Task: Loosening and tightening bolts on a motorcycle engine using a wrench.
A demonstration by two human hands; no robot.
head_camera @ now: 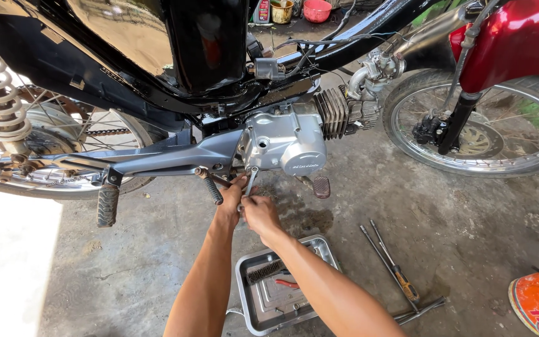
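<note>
While both arms are reaching in from the near edge, the left hand (231,201) and right hand (258,212) are meeting under the silver engine case (285,142) of the motorcycle (176,75). Both are gripping a spanner (250,182), its head sitting up against the bottom of the case. Left hand is wrapping the lower shaft; right hand is clenching just beside it, touching. Footpeg (108,205) is hanging left of them. Metal tray (269,299) is lying near, under the right forearm. Screwdrivers (394,269) are lying right of it.
</note>
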